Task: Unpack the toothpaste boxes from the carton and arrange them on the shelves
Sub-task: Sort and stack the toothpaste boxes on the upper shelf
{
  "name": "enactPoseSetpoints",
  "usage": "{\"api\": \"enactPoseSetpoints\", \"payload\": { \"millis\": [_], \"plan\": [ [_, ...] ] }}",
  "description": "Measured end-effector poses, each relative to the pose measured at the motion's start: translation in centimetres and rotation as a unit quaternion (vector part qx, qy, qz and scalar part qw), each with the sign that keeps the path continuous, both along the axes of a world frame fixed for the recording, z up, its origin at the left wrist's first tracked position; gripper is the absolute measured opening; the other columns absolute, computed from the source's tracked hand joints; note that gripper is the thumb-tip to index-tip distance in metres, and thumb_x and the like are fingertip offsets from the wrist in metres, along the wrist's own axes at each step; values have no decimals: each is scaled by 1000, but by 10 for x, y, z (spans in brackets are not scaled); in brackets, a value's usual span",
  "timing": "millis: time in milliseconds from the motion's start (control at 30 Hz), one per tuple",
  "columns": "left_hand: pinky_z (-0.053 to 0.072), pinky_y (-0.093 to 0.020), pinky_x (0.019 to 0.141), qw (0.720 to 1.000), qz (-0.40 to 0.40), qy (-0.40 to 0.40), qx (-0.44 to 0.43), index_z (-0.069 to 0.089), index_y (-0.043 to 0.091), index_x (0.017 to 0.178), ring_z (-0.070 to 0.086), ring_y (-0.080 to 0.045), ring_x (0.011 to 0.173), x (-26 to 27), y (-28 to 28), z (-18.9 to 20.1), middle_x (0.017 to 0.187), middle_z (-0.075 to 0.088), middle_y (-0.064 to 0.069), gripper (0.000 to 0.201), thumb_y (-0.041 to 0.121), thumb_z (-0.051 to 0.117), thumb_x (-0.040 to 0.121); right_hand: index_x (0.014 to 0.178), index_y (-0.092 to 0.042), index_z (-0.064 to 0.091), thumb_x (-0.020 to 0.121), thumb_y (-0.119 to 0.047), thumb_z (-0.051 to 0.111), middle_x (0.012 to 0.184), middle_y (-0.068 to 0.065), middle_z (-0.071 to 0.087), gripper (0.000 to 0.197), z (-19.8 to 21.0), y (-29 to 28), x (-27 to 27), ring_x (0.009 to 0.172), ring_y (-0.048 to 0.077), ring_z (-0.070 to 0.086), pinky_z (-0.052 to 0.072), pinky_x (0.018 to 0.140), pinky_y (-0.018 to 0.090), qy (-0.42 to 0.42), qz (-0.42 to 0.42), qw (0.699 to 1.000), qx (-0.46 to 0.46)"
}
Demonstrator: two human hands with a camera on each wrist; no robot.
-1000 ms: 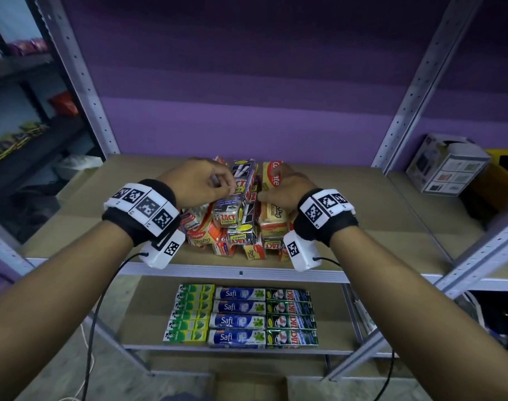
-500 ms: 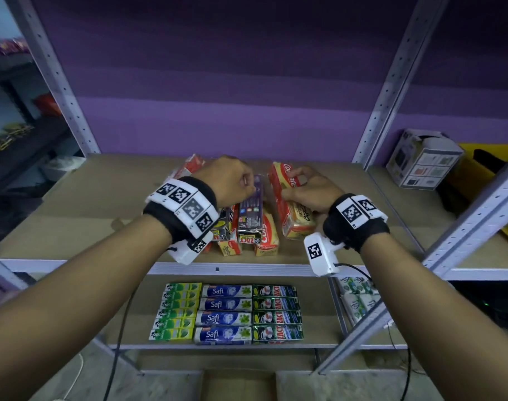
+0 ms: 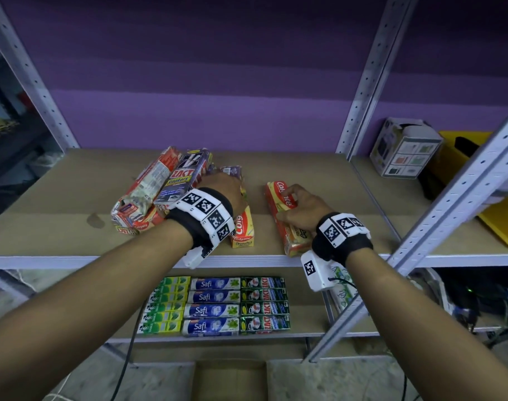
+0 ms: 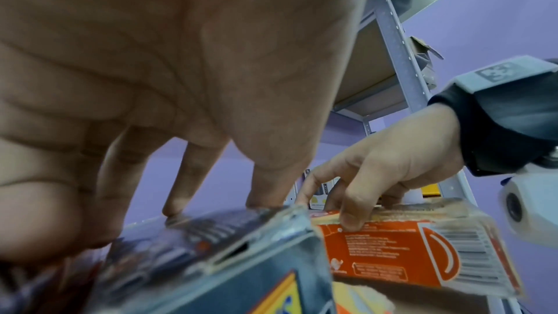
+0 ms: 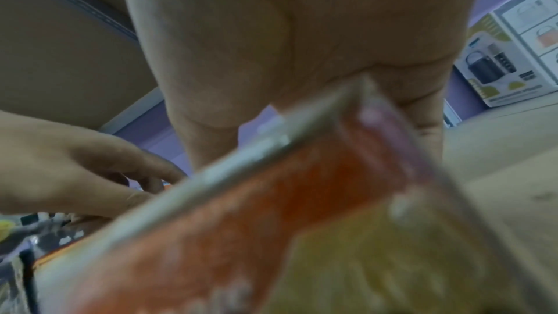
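On the upper shelf (image 3: 73,227), a loose pile of toothpaste packs (image 3: 160,192) is lying at the left and middle, some packs leaning on others; their exact number I cannot tell. The left hand (image 3: 224,192) is resting on this pile, its straight fingers (image 4: 187,176) touching the top of a dark Zact pack (image 4: 211,259). Just beside it a red and yellow Colgate pack (image 3: 242,230) is lying alone. Apart to the right, the right hand (image 3: 302,206) is gripping another Colgate pack (image 3: 287,227) with curled fingers, one long edge lifted. On the lower shelf (image 3: 305,319), three neat columns of toothpaste boxes (image 3: 215,305) are lying: five green ones, four blue Safi, four dark green Zact. Beyond the metal upright (image 3: 365,76), a white printed box (image 3: 403,151) is standing, with a yellow bin (image 3: 501,224) near it. Below, on the floor, an open carton (image 3: 229,380) is partly showing.
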State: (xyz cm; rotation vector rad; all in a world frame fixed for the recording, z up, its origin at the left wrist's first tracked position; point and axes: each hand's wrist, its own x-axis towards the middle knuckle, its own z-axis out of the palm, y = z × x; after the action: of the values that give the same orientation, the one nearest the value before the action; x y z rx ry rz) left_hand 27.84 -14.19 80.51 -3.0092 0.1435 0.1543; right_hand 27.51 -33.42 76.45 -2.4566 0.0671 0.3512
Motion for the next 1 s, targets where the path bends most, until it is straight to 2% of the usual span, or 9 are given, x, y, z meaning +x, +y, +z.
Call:
{"api": "enactPoseSetpoints", "payload": {
  "millis": [100, 233, 367, 467, 600, 633, 767, 900, 1000],
  "plan": [
    [49, -40, 92, 999, -3, 28, -14, 50, 10, 135, 57, -32, 116, 4, -3, 2, 132, 57, -14, 52, 43, 54, 94, 132, -39, 41, 72, -44, 72, 126, -2, 57, 68, -5, 2, -2, 102, 23, 62, 55, 90, 39, 1, -2, 1000, -7],
    [50, -37, 85, 999, 4, 36, -23, 55, 12, 128, 61, -29, 110, 4, 0, 7, 125, 61, -11, 50, 45, 59, 91, 134, -38, 41, 75, -43, 72, 126, -1, 58, 67, -8, 4, -1, 102, 22, 62, 55, 88, 36, -4, -2, 1000, -21],
    [48, -31, 77, 997, 4, 8, -83, 60, 18, 125, 62, -28, 106, 4, 13, 12, 122, 65, -8, 48, 46, 63, 86, 137, -35, 46, 74, -43, 73, 130, 3, 52, 69, -5, 5, 2, 107, 26, 61, 55, 92, 40, -35, 1, 998, -51],
    [42, -27, 77, 992, -1, -24, -127, 54, 28, 133, 61, -26, 109, 4, 23, 25, 127, 63, -4, 50, 47, 61, 87, 133, -40, 49, 75, -48, 73, 123, 2, 44, 63, 1, 7, 6, 106, 29, 60, 55, 92, 43, -55, -5, 996, -73],
    [51, -30, 87, 982, 17, -63, -180, 46, 38, 140, 62, -23, 109, 2, 41, 49, 133, 61, 0, 65, 57, 64, 81, 115, -43, 56, 76, -50, 73, 120, 0, 44, 43, 10, 13, 13, 92, 21, 62, 55, 74, 28, -82, 12, 995, -64],
    [51, -31, 90, 979, 23, -75, -188, 46, 39, 141, 62, -24, 110, 1, 48, 55, 135, 59, 0, 67, 57, 65, 80, 110, -43, 57, 76, -50, 73, 120, 0, 46, 39, 12, 16, 14, 93, 20, 61, 52, 74, 26, -89, 17, 994, -65],
    [47, -33, 100, 981, 39, -99, -161, 44, 39, 144, 54, -26, 123, 0, 77, 70, 148, 47, -1, 69, 60, 62, 81, 108, -43, 59, 77, -49, 71, 125, 2, 48, 34, 20, 27, 17, 110, 25, 57, 49, 94, 34, -99, 37, 992, -70],
    [43, -37, 103, 987, 50, -94, -122, 42, 38, 146, 49, -29, 129, -1, 105, 68, 151, 43, 0, 68, 64, 55, 85, 113, -41, 60, 79, -46, 72, 125, 1, 47, 36, 22, 35, 19, 115, 25, 54, 46, 100, 35, -101, 45, 991, -70],
    [45, -37, 101, 989, 62, -83, -108, 41, 37, 146, 51, -29, 127, 2, 121, 61, 150, 44, 0, 64, 56, 57, 87, 113, -40, 62, 81, -43, 71, 125, 2, 47, 33, 23, 41, 20, 117, 25, 54, 46, 99, 34, -99, 50, 991, -72]
  ]
}}
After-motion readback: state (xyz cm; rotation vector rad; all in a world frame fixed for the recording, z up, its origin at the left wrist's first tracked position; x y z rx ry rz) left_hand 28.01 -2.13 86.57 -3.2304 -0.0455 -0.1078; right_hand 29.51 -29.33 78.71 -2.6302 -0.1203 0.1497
